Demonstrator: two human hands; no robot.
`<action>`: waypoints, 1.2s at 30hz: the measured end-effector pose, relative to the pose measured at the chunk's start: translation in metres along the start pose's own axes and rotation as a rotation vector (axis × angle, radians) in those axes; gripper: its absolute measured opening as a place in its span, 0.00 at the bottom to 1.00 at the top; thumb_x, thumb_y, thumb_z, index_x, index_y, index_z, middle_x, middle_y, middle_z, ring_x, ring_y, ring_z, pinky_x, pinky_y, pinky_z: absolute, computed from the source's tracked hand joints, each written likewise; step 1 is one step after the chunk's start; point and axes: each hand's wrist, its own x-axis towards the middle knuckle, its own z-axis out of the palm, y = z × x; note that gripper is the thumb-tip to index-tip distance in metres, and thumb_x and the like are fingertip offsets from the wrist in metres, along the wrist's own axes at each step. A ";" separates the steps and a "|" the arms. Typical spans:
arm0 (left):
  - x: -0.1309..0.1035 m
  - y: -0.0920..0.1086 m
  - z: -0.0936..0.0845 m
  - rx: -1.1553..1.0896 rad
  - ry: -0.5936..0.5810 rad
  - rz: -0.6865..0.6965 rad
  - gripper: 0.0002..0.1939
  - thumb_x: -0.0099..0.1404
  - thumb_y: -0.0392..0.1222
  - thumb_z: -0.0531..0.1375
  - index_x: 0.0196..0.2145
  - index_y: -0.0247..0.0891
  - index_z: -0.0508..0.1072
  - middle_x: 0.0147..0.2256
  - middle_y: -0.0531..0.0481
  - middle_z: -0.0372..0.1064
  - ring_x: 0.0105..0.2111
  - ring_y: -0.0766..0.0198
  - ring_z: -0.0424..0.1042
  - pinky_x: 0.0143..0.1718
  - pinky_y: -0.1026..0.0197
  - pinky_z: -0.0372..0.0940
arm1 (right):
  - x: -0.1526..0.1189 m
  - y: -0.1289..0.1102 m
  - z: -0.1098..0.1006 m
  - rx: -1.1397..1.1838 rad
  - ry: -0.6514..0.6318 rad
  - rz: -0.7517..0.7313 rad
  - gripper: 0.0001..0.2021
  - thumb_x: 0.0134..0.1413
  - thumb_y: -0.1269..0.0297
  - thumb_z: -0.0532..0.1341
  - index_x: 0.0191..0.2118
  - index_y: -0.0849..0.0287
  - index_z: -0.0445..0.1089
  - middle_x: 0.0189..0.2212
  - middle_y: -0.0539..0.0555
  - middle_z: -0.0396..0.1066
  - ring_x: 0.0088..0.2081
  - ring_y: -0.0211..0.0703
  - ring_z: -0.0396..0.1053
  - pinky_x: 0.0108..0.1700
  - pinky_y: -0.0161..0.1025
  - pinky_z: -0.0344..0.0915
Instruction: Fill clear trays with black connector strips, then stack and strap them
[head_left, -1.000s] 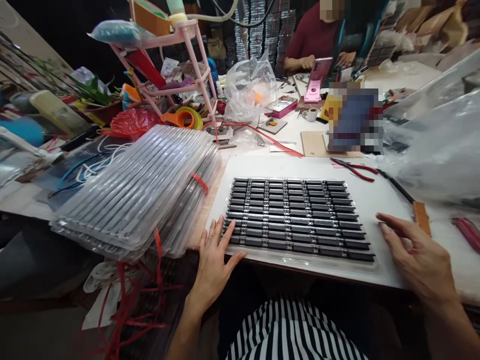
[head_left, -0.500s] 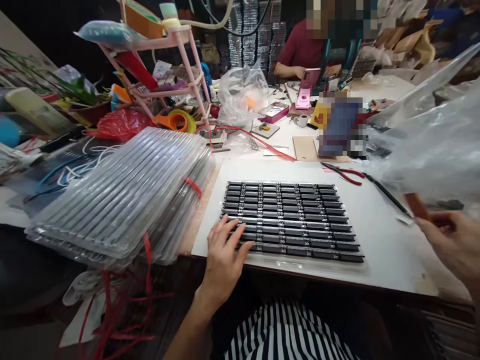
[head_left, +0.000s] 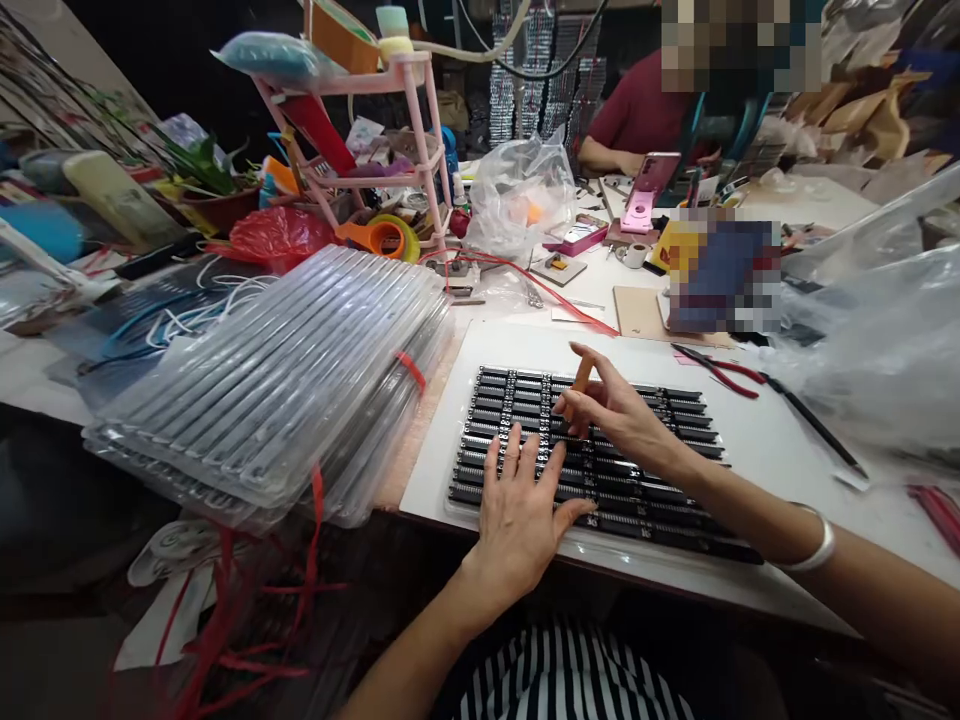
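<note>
Rows of black parts with fine comb-like metal teeth (head_left: 480,476) lie in a clear plastic tray (head_left: 637,560) on a white board (head_left: 441,430). My left hand (head_left: 519,522) rests flat on the near left part of the rows, fingers spread. Over the upper middle of the rows is my right hand (head_left: 619,412), its thumb and fingers closed on a small flat orange-brown strip (head_left: 582,374). The strip stands tilted upward; its lower end is hidden by my fingers, so I cannot tell whether it touches the parts.
Stacked clear ribbed plastic trays (head_left: 300,370) stand left, bound with red ribbon (head_left: 411,372). Right of the board lie red-handled pliers (head_left: 724,374) and a black pen-like tool (head_left: 817,425). Behind are a pink rack (head_left: 420,130), a phone (head_left: 654,180) and plastic bags (head_left: 885,330). Another person sits opposite.
My right hand has come in from the far right with the orange-brown strip, now over the rows. My left hand has shifted right along them. The view has turned slightly left.
</note>
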 end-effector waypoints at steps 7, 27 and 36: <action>-0.002 0.000 0.001 0.018 -0.016 -0.004 0.31 0.65 0.61 0.47 0.58 0.40 0.63 0.56 0.40 0.62 0.61 0.44 0.52 0.60 0.37 0.49 | 0.009 0.015 0.007 -0.041 -0.062 -0.018 0.34 0.58 0.57 0.58 0.65 0.47 0.39 0.31 0.49 0.68 0.25 0.39 0.67 0.25 0.40 0.69; 0.000 0.000 0.002 0.010 -0.014 -0.001 0.30 0.65 0.60 0.50 0.57 0.40 0.64 0.56 0.40 0.62 0.61 0.44 0.53 0.59 0.36 0.49 | 0.005 0.012 0.009 -0.153 -0.136 -0.106 0.28 0.61 0.61 0.54 0.63 0.48 0.42 0.34 0.51 0.67 0.30 0.39 0.66 0.30 0.39 0.68; -0.001 0.000 0.001 -0.005 -0.029 -0.008 0.30 0.65 0.60 0.49 0.59 0.40 0.62 0.55 0.40 0.63 0.60 0.45 0.54 0.60 0.36 0.49 | 0.003 0.001 0.009 -0.086 -0.040 -0.048 0.33 0.58 0.58 0.59 0.64 0.48 0.42 0.32 0.50 0.68 0.27 0.39 0.67 0.28 0.41 0.70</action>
